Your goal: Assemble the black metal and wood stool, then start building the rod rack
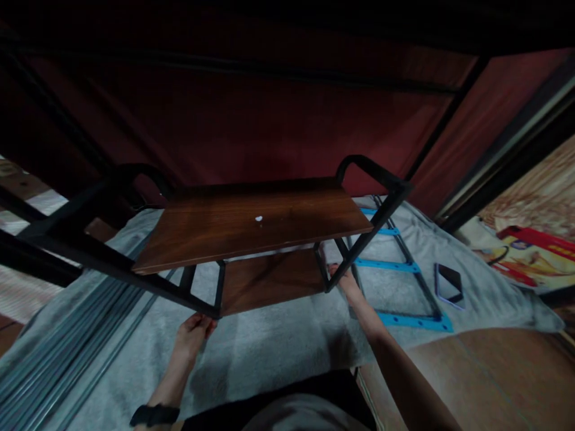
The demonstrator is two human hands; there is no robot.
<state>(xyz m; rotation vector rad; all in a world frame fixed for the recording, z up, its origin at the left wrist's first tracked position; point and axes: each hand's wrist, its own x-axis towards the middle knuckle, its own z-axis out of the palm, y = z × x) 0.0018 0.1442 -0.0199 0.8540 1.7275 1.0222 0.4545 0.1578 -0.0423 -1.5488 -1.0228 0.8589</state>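
A small two-tier shelf stands in front of me, with a brown wooden upper board (256, 224), a lower board (274, 281) and black metal side frames. A small white spot (259, 219) shows on the upper board. My left hand (194, 330) is closed at the bottom corner of the left side frame (148, 278), fingers curled against the metal. At the lower part of the right side frame (368, 236), my right hand (344, 278) is closed round the black bar, its fingers partly hidden behind it.
Several long grey metal rods (81, 335) lie on the grey blanket (269, 341) at left. To the right are a black frame with blue crosspieces (389, 265), a phone (449, 284) and a red and yellow package (534, 254). Dark bars (251, 67) and a reddish panel (269, 126) stand behind.
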